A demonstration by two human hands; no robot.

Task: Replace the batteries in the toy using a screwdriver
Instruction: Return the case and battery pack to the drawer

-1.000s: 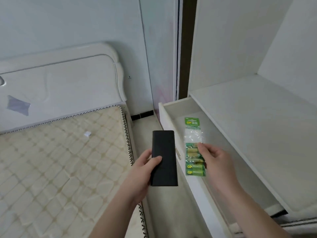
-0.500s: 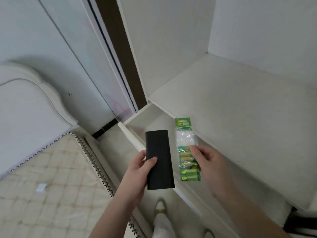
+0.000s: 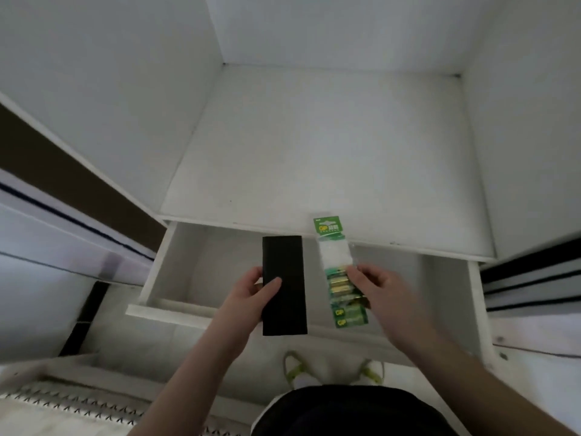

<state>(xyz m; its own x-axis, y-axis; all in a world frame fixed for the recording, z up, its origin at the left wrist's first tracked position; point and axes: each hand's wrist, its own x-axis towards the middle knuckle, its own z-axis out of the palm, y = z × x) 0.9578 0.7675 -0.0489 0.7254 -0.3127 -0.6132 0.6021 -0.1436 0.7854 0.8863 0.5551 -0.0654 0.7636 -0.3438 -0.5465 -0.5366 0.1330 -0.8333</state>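
Note:
My left hand (image 3: 251, 294) grips a flat black rectangular case (image 3: 284, 284) by its left edge, thumb on its face. My right hand (image 3: 382, 292) pinches a green-labelled blister pack of batteries (image 3: 338, 275) at its middle; the pack hangs lengthwise with its green header card pointing away from me. Both things are held above an open white drawer (image 3: 176, 305). No toy and no screwdriver is visible; what the black case holds cannot be told.
A white wardrobe shelf (image 3: 314, 152) lies above the drawer, walled on three sides. Sliding-door tracks (image 3: 531, 278) run at the right. My feet in white-and-yellow shoes (image 3: 297, 369) stand on the floor below. A mattress edge (image 3: 78, 407) shows at the bottom left.
My view has swung right, from the bed to straight over the open drawer and shelf. Both hands keep the same hold on the case and the battery pack.

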